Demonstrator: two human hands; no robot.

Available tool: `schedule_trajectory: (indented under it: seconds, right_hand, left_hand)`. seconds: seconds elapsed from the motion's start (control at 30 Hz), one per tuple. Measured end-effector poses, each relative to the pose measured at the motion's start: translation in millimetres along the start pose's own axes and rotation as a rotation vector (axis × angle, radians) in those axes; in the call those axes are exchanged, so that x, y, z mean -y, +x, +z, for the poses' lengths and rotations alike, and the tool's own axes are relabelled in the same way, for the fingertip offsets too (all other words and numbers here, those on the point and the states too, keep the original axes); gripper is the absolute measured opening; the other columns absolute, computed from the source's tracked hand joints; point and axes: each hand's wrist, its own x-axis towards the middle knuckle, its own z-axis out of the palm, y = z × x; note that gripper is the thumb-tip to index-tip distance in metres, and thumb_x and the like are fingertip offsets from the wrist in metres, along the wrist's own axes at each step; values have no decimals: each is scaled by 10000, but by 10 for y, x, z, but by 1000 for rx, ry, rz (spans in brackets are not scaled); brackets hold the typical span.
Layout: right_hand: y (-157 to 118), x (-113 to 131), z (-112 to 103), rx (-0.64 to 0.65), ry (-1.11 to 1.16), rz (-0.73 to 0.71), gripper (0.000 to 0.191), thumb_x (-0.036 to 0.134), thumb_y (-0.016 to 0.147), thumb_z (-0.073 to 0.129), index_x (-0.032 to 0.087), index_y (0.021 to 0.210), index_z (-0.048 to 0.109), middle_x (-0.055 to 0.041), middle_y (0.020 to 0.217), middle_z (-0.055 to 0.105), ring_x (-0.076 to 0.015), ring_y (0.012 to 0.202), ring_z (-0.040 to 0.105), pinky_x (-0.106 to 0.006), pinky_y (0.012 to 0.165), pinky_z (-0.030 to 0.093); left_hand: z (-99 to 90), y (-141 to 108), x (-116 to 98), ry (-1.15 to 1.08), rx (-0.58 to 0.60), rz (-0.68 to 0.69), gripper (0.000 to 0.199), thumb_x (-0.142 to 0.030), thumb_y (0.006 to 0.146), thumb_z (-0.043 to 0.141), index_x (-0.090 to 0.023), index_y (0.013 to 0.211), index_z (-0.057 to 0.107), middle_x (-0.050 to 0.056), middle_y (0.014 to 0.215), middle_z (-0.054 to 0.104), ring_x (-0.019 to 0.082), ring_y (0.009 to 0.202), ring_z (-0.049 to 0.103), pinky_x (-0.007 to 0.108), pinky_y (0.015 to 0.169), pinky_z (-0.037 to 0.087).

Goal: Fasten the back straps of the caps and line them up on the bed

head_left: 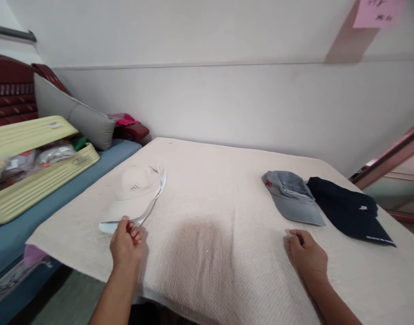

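Observation:
On the left of the cloth-covered table (207, 171), a cream cap (134, 189) lies on top of a pale blue-white one (108, 227). My left hand (126, 241) is closed at the front edge of the cream cap's brim, fingertips pinching it. Toward the right, a grey cap (291, 198) with a red mark rests beside a navy cap (349, 207), their edges touching or nearly so. Just in front of the grey cap is my right hand (306, 253), its fingers curled together near the cloth; nothing shows in it.
A blue bed (115, 155) at the left bears an open yellow case (41, 178) with bagged items and a grey cushion (78, 113). A white wall (227, 104) stands behind the table. A pink note (378, 12) hangs at the upper right.

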Motion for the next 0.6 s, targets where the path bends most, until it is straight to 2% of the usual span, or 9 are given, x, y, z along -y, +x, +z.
schedule_trajectory:
  seconds: [0.1, 0.2, 0.33, 0.5, 0.6]
  right_hand:
    - [7, 0, 5, -24, 8, -16, 274, 360, 777, 465, 217, 943, 629, -70, 892, 699, -259, 809, 622, -338, 727, 411]
    - [3, 3, 12, -32, 27, -14, 276, 365, 778, 462, 216, 936, 633, -68, 866, 699, -250, 791, 624, -328, 709, 411]
    - [0, 0, 10, -29, 38, -1, 273, 365, 778, 461, 224, 939, 630, -57, 845, 695, -239, 768, 617, -321, 699, 407]
    - [-3, 35, -16, -61, 149, 15, 249, 333, 740, 487, 212, 895, 640, -51, 812, 678, -225, 733, 584, -329, 699, 389]
    - [-128, 264, 3, -96, 407, 136, 190, 303, 683, 558, 191, 815, 636, -34, 689, 632, -203, 642, 537, -329, 652, 379]
  left_hand:
    - [121, 33, 83, 44, 36, 5, 175, -191, 695, 674, -160, 717, 502, -71, 590, 504, 36, 367, 405, 155, 297, 263]
    - [225, 46, 163, 64, 53, 79, 156, -114, 686, 659, -156, 756, 526, -58, 621, 537, 58, 430, 494, 151, 330, 327]
    - [350, -61, 251, 54, 115, 211, 153, -74, 714, 623, -156, 834, 577, -32, 706, 611, 78, 585, 614, 170, 514, 491]
    - [474, -493, 421, 47, 276, 309, 178, -197, 695, 714, -163, 839, 613, -35, 719, 633, 104, 601, 634, 242, 636, 530]
    - [462, -884, 558, 135, 442, 274, 206, -263, 715, 718, -178, 876, 622, -5, 722, 667, 153, 638, 645, 310, 682, 532]
